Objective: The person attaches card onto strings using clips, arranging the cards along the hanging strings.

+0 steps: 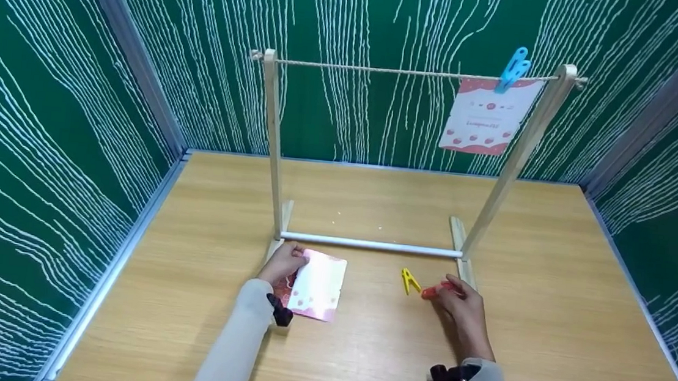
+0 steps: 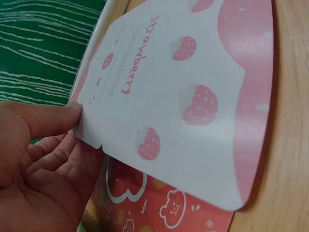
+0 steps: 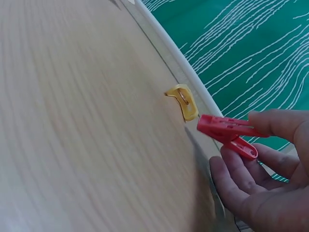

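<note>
In the head view my left hand (image 1: 285,263) pinches the edge of a white and pink strawberry card (image 1: 319,287); in the left wrist view the thumb of my left hand (image 2: 46,159) lies on the card (image 2: 159,92). A red card with bear drawings (image 2: 169,198) lies partly beneath it. My right hand (image 1: 461,305) holds a red clothespin (image 1: 436,290) between thumb and fingers, also plain in the right wrist view, where the red clothespin (image 3: 224,129) is near the yellow clothespin (image 3: 186,102). That yellow clothespin (image 1: 409,281) rests on the table.
A wooden frame (image 1: 273,135) carries a rope (image 1: 380,69) across its top and a white bar (image 1: 371,244) low down. A blue clothespin (image 1: 512,70) fastens another strawberry card (image 1: 486,117) to the rope at the right. Green walls enclose the table (image 1: 360,364).
</note>
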Tool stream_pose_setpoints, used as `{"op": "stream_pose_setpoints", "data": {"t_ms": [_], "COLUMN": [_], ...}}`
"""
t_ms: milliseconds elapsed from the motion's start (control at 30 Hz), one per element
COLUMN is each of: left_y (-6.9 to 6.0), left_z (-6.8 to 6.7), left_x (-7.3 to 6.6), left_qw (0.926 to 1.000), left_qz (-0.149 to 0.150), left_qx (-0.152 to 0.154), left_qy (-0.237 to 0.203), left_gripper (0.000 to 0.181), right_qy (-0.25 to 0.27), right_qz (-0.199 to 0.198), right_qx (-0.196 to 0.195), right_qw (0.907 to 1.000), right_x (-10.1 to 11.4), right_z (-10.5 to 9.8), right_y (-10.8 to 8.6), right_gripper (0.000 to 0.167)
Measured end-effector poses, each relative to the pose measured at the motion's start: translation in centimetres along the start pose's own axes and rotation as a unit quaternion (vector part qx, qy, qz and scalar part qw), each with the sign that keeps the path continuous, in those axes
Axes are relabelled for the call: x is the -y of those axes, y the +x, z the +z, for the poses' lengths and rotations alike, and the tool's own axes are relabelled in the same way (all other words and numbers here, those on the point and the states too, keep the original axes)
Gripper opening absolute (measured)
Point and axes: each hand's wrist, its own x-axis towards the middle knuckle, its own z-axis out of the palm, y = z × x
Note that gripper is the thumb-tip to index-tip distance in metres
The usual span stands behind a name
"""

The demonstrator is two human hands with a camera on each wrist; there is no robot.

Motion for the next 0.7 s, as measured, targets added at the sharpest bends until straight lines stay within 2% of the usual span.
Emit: {"op": "stream_pose_setpoints", "data": {"t_ms": [33, 67, 133, 167, 200, 233, 300, 367, 467, 567, 700], "left_y": [0.5, 0.6, 1.1, 0.1, -0.7, -1.7, -3.3, -4.2, -3.9, -2.8, -2.1], "left_z": [0.1, 0.2, 0.5, 0.3, 0.3, 0.2, 0.1, -0.1, 0.0, 0.3, 0.5], "left_x": [0.9, 1.2, 1.3, -0.5, -1.7, -3.6, -6.3, -8.2, -8.5, -7.6, -7.9], "left_qw": [0.9998, 0.9995, 0.9992, 0.9990, 0.9988, 0.9980, 0.9975, 0.9971, 0.9945, 0.9916, 0.9944], "left_qz": [0.015, 0.023, 0.008, -0.021, -0.031, -0.053, -0.060, -0.054, -0.051, -0.046, -0.024], "left_qx": [0.001, -0.001, -0.003, -0.005, -0.009, -0.014, -0.020, -0.020, -0.031, -0.047, -0.065], "left_qy": [-0.011, -0.020, -0.038, -0.040, -0.038, -0.032, -0.033, -0.050, -0.086, -0.112, -0.080], "left_gripper": [0.021, 0.020, 0.021, 0.021, 0.021, 0.022, 0.020, 0.011, 0.010, 0.016, 0.019], "right_qy": [0.011, 0.022, 0.033, 0.029, 0.031, 0.029, 0.024, 0.018, 0.012, 0.014, 0.017], "right_qz": [-0.007, -0.013, -0.019, -0.018, -0.014, -0.011, -0.001, 0.005, 0.010, 0.019, 0.039], "right_qx": [0.001, 0.001, 0.002, 0.004, 0.007, 0.010, 0.016, 0.021, 0.024, 0.024, 0.023], "right_qw": [0.9999, 0.9997, 0.9993, 0.9994, 0.9994, 0.9995, 0.9996, 0.9996, 0.9996, 0.9994, 0.9988], "right_x": [0.0, 0.0, 0.0, 0.1, 0.1, 0.2, 0.4, 0.7, 1.3, 1.9, 2.6], "right_z": [-0.1, -0.1, -0.2, -0.3, -0.4, -0.4, -0.5, -0.6, -0.5, -0.4, -0.3], "right_y": [0.0, 0.0, -0.1, 0.0, 0.0, 0.0, 0.1, 0.2, 0.2, 0.2, 0.3], "right_gripper": [0.060, 0.060, 0.061, 0.062, 0.063, 0.064, 0.066, 0.066, 0.064, 0.061, 0.061]}}
